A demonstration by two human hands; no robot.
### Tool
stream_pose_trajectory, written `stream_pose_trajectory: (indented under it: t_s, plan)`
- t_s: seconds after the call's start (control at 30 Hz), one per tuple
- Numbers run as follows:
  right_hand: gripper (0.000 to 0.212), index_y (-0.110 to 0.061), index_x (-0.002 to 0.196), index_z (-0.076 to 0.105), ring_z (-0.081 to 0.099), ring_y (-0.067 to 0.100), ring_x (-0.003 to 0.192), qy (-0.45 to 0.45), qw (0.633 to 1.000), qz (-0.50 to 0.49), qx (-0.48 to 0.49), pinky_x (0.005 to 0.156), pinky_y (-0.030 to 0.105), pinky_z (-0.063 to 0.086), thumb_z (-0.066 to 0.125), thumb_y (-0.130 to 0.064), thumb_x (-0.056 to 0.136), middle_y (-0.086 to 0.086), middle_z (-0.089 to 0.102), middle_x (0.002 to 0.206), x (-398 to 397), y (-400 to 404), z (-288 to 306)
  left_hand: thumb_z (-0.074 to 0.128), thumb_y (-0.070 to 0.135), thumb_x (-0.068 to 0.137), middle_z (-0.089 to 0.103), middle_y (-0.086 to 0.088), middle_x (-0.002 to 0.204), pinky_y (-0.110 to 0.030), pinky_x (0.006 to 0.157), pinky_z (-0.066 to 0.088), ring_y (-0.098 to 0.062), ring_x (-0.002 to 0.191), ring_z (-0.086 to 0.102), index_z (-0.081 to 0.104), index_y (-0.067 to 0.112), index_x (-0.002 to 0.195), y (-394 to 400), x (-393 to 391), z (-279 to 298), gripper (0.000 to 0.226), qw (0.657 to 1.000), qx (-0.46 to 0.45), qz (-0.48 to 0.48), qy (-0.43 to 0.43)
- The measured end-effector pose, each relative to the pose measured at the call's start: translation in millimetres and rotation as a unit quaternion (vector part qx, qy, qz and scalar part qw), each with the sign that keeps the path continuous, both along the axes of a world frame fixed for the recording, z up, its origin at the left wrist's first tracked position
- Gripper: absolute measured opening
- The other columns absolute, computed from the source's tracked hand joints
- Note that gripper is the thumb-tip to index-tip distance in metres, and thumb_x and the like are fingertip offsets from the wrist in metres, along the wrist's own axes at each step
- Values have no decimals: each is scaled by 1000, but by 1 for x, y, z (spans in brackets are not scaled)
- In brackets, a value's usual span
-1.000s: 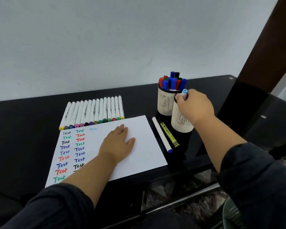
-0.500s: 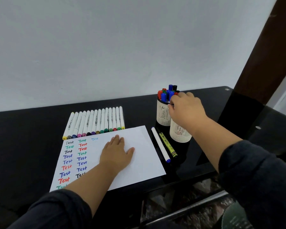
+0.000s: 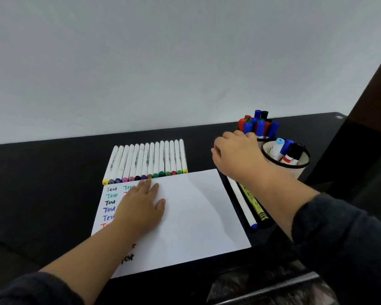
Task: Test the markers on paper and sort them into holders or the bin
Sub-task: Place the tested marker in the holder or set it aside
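Note:
A white paper (image 3: 196, 216) with coloured "Test" words down its left side lies on the black table (image 3: 42, 183). My left hand (image 3: 141, 208) rests flat on it, fingers straight. A row of several white markers (image 3: 147, 161) lies just behind the paper. My right hand (image 3: 238, 157) hovers between that row and the holders, fingers loosely curled, holding nothing. The near white mesh holder (image 3: 299, 170) has a light-blue capped marker (image 3: 278, 144) and a few others. The rear holder's markers (image 3: 259, 126) stand behind my hand.
A white marker with a blue cap (image 3: 242, 201) and a yellow marker (image 3: 255, 205) lie side by side right of the paper, under my right forearm. A grey wall stands behind the table. A dark wooden post (image 3: 372, 106) rises at the right.
My right hand let go of the light-blue marker, which now stands in the near holder, and moved left toward the marker row. My left hand stayed flat on the paper.

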State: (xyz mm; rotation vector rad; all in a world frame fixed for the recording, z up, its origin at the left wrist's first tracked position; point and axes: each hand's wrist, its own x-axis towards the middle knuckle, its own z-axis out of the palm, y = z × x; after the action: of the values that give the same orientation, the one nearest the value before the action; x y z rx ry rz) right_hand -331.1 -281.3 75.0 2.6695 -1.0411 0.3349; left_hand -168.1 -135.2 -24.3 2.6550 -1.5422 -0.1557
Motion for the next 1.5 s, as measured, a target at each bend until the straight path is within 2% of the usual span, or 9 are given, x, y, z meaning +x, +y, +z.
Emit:
stream_pose_trajectory:
  t_s: [0.33,0.57,0.77,0.9,0.97,1.1,1.23,1.37,1.5]
  plan:
    - [30,-17,118,53,49,19,104,59,994,51,82,93,38,35,35,-34,100,2,55,112,57,-18,-51,28,46,98,-1,5,159,-32,116,8,-14,145,4,12,25,151,1,6,-12,59,997,-55,19,57]
    - [35,-20,132,47,46,22,111,96,978,70,169,93,38,34,35,-24,99,3,50,121,91,-34,-72,30,45,98,-2,5,159,-30,115,7,-14,145,3,12,25,151,1,8,-13,59,996,-61,15,57]
    - [25,-11,115,48,54,19,83,6,965,3,262,76,35,49,48,-27,95,4,47,96,105,-34,-75,28,46,98,-4,5,158,-29,115,5,-14,145,2,10,25,151,2,9,-14,60,997,-60,12,52]
    - [18,-10,103,47,42,10,62,-42,949,-41,309,50,23,34,57,-18,90,0,45,79,110,-40,-75,28,46,98,-3,3,159,-27,115,2,-14,145,1,10,24,151,2,9,-15,60,997,-63,9,52]
    - [20,-9,103,48,44,11,63,-73,939,-62,331,48,23,31,59,-13,87,0,47,79,110,-44,-75,28,46,98,-3,3,159,-26,115,2,-14,145,1,10,23,151,3,9,-15,60,997,-65,6,50]
    - [38,-8,118,46,56,21,83,-154,908,-99,377,60,28,42,64,-14,85,9,56,102,105,-47,-74,28,46,98,-4,3,159,-26,114,1,-14,145,0,9,23,151,4,10,-16,61,997,-60,7,56]
    - [56,-13,139,40,56,17,86,-249,861,-94,434,70,29,46,63,-18,87,6,58,113,86,-40,-69,27,46,98,-3,2,159,-28,115,2,-15,145,1,8,22,151,4,10,-15,61,998,-46,6,51]
    - [34,-18,123,60,56,11,75,-284,831,-73,473,63,25,48,60,-16,89,-5,60,89,63,-19,-62,26,46,98,-2,1,159,-28,115,2,-15,145,1,7,20,151,4,8,-11,62,998,-35,5,55]
    - [15,-21,101,67,46,9,58,-292,814,-64,499,47,19,37,59,-15,89,-1,59,76,43,5,-51,31,46,98,-5,-2,159,-28,115,2,-17,145,0,-2,12,150,5,5,-2,71,998,-52,13,42]
